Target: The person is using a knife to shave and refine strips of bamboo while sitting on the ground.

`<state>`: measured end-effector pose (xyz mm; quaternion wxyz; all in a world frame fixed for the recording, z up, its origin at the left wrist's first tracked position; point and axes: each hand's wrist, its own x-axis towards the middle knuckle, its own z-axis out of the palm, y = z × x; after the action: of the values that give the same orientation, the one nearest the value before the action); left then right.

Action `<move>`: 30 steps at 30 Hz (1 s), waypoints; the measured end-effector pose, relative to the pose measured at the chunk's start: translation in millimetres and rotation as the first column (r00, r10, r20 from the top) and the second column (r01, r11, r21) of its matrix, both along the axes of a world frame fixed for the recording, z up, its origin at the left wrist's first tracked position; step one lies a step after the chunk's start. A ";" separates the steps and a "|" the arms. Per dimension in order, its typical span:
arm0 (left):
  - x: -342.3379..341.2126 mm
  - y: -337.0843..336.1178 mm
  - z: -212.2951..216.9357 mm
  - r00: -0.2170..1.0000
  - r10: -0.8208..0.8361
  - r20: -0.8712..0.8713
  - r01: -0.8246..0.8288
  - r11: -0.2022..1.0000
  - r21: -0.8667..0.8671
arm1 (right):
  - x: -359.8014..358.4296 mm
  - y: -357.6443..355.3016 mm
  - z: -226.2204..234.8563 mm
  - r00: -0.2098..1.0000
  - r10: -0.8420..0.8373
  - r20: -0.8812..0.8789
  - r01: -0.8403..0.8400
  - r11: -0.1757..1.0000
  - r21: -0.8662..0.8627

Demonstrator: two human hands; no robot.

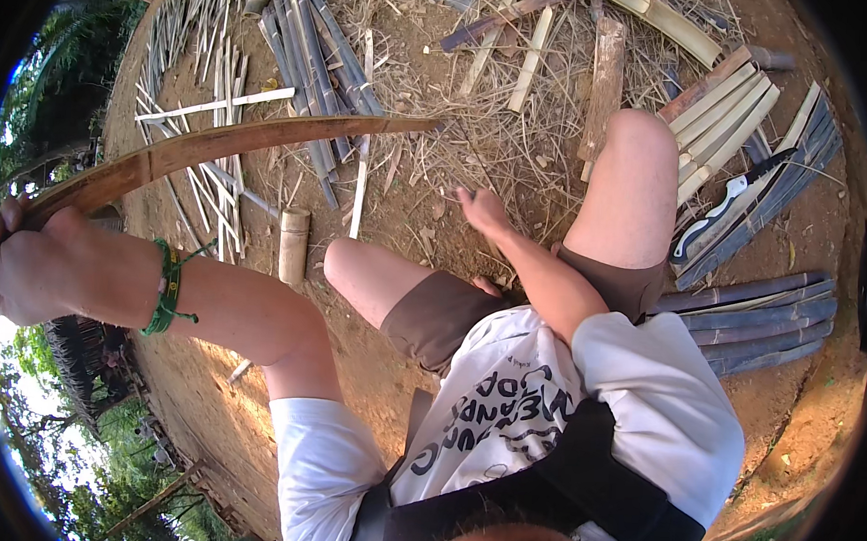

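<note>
L hand (32,265) clamped on bamboo strip (236,144); R hand (482,213) apart, grip unclear.
Strip's far end may hit R hand if L slips.

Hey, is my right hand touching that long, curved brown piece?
No, straw-strewn ground shows between the right hand and the long, curved brown piece.

My curved strip (216,148) is orange-brown. My wristband (168,290) is green; my shirt (505,409) is white with black lettering; my shorts (441,319) are brown. The tool handle (712,221) is white and grey; the split bamboo (765,317), slate-grey.
</note>
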<state>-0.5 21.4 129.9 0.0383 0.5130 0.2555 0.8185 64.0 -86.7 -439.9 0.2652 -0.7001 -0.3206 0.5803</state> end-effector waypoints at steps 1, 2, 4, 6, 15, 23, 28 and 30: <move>-2.2 2.6 2.1 0.998 0.050 0.036 -0.050 0.999 -0.021 | 2.1 0.8 -0.8 1.000 -0.018 0.009 0.018 1.000 -0.009; -3.3 3.6 5.0 0.993 0.098 0.071 -0.095 0.994 -0.051 | 2.5 0.7 -1.4 0.999 -0.037 0.019 0.037 0.999 -0.019; -0.9 6.0 1.0 0.985 0.110 0.135 -0.099 0.992 -0.084 | -2.3 -4.6 0.1 0.995 -0.064 0.074 0.060 0.997 0.056; -22.8 15.5 -0.2 0.989 0.102 0.109 -0.098 0.994 -0.040 | -19.0 -7.9 14.6 0.986 -0.061 0.158 0.021 0.969 0.244; -125.4 64.6 16.8 0.818 -0.573 0.054 0.575 0.813 -0.091 | -6.9 -2.9 70.3 0.987 -0.052 -0.150 0.061 0.996 0.059; -114.2 28.5 7.1 0.774 -0.539 -0.331 0.531 0.838 -0.124 | 0.0 -12.1 325.4 0.983 0.099 -0.155 0.069 0.585 0.808; -68.5 -3.1 14.0 0.344 -0.934 -0.091 0.911 0.356 -0.209 | -7.2 -18.1 288.1 0.993 -0.021 -0.115 0.105 0.596 0.796; -84.0 4.1 17.5 0.244 -0.966 -0.090 0.931 0.259 -0.257 | 0.6 -23.0 256.9 0.996 -0.012 -0.091 0.073 0.705 0.706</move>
<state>-84.5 25.5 147.4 0.5335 0.6484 -0.0433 0.5414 64.6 -109.7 -182.9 0.5393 -0.5284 -0.4916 0.4340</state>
